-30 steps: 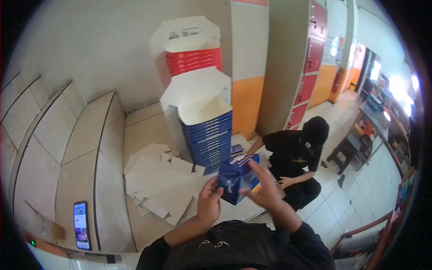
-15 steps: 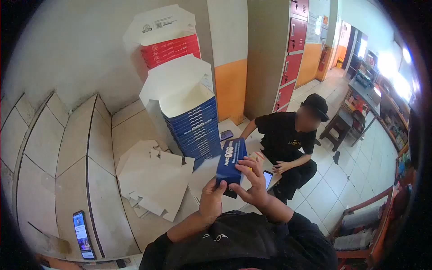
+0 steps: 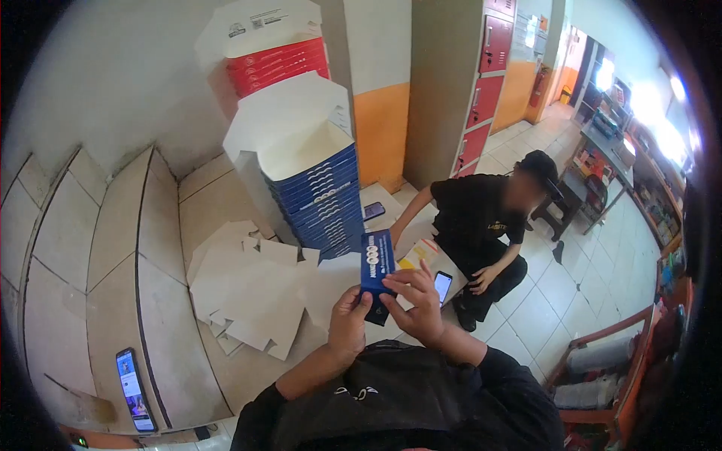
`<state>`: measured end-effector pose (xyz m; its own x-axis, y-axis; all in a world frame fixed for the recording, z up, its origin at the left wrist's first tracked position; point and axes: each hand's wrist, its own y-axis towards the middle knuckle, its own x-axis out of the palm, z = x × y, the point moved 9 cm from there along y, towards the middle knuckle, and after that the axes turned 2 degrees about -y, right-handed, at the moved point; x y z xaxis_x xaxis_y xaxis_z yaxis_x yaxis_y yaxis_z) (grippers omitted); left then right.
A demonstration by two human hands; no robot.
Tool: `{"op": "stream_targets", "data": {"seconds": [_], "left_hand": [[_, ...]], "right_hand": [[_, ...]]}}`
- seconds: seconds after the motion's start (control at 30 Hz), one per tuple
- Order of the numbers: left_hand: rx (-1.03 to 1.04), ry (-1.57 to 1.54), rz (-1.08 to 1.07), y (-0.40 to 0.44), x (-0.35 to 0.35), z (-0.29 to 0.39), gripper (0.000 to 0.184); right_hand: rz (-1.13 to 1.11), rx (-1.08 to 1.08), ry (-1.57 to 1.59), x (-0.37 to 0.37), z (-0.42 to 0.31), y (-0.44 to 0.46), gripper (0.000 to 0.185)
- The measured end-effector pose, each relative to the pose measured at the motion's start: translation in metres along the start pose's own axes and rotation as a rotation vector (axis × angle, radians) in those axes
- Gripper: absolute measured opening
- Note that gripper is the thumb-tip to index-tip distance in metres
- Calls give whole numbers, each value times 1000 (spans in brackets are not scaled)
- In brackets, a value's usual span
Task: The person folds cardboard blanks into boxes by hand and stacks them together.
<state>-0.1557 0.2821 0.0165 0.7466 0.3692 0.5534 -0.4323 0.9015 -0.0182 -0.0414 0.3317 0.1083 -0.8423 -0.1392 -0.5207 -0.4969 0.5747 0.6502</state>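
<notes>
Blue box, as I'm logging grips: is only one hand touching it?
No, the left hand and the right hand both have fingers on the blue box.

Blue box (image 3: 378, 263) with white lettering

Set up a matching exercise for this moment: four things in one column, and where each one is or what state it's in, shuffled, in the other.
Things:
1. small blue box
2. red boxes
3. white cardboard sheets
4. far-left phone

Place or state:
A. screen lit
B. stacked behind the blue stack
C. held by the left hand and right hand
D. lying flat in an untidy pile

Pairs: 1-C, 2-B, 3-D, 4-A
</notes>
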Motion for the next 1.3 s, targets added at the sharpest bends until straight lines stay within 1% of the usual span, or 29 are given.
{"op": "stream_targets", "data": {"seconds": [0.07, 0.13, 0.17, 0.27, 0.3, 0.4, 0.43, 0.53, 0.6, 0.7, 0.73, 0.77, 0.87, 0.9, 1.0, 1.1, 1.2, 1.3], "left_hand": [[-6, 78, 38, -2, -4, -1, 19], [-5, 91, 45, -4, -2, 1, 18], [-6, 98, 47, -5, -2, 2, 17], [-10, 117, 42, -5, -4, -2, 17], [-6, 163, 11, -4, -5, -4, 17], [53, 82, -22, -3, 2, -1, 16], [27, 28, -17, -2, 5, -2, 16], [-37, -114, 15, -1, 8, -3, 16], [-60, -191, 29, 0, 6, -6, 16], [-197, -178, -75, -2, 5, -24, 23], [-270, -183, -77, -3, 8, -29, 24], [-343, -187, -81, -7, 14, -32, 24], [-531, -194, -95, -16, 22, -46, 27], [-587, -196, -100, -20, 22, -52, 28], [-569, -43, -216, -24, 24, -61, 36], [-562, 42, -292, -27, 35, -60, 43], [-571, 67, -300, -24, 33, -68, 45], [-625, -61, -330, -24, 45, -68, 53]], "right_hand": [[-1, -24, -2, 1, 1, -4, 23], [10, -42, -30, 2, 1, -7, 21], [51, -57, -27, -2, -4, -8, 18], [53, -103, -35, -6, -10, -9, 16], [57, -105, -16, -6, -8, -10, 14], [34, -154, 52, -8, -6, -7, 13], [-27, -134, 58, -6, -2, -5, 17], [-80, -62, 254, -9, 7, -1, 24], [-135, -19, 274, -10, 12, -4, 31], [-208, 113, 298, -7, 24, -15, 37], [-227, 172, 305, -6, 29, -19, 38], [-220, 180, 289, -12, 25, -20, 40], [-282, 263, 256, -6, 29, -36, 38], [-230, 193, 218, -4, 33, -44, 37], [-252, 269, 215, -5, 43, -57, 34], [-221, 155, 204, -15, 42, -59, 33], [-281, 16, 103, -23, 30, -58, 44], [-255, 57, 427, -66, -24, -24, 55]]}}
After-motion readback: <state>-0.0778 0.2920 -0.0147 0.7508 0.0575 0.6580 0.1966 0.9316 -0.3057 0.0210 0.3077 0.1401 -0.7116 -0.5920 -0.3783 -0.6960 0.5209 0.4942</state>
